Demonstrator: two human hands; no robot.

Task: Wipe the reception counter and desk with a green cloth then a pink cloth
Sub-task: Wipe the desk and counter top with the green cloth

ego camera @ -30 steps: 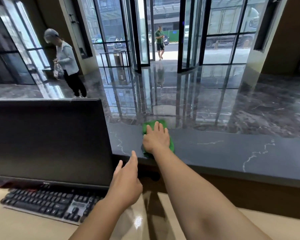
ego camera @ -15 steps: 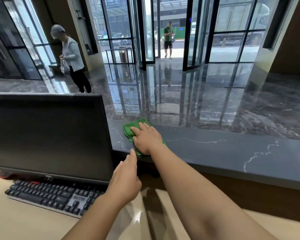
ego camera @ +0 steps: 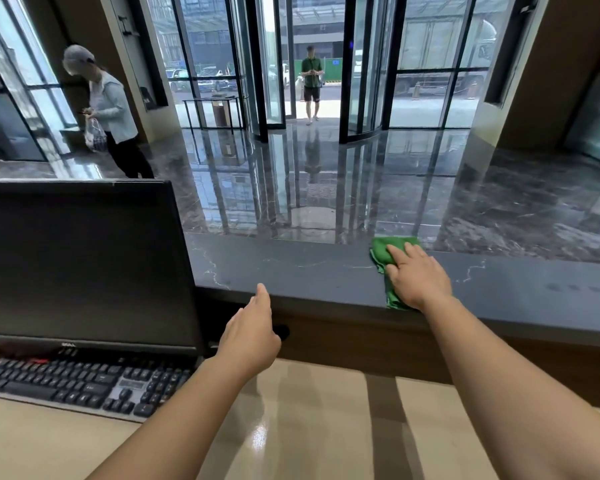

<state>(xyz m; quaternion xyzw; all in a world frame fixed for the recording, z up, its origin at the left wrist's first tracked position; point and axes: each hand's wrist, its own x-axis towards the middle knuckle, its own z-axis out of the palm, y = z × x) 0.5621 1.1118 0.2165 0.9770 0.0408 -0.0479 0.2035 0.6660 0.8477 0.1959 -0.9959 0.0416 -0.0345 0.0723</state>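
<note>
My right hand (ego camera: pixel 417 276) presses flat on a green cloth (ego camera: pixel 381 251) lying on the dark marble reception counter (ego camera: pixel 291 268), right of the middle. The cloth shows above and left of my fingers and runs down to the counter's near edge. My left hand (ego camera: pixel 250 330) hovers open, fingers together, over the beige desk (ego camera: pixel 309 427) just below the counter's front edge, holding nothing. No pink cloth is in view.
A black monitor (ego camera: pixel 80 261) stands on the desk at the left, a black keyboard (ego camera: pixel 84 382) in front of it. Beyond the counter lies a glossy lobby floor; one person stands at the left, another at the glass doors.
My right hand has slid the green cloth along the counter to the right, away from the monitor. The left hand stays below the counter edge.
</note>
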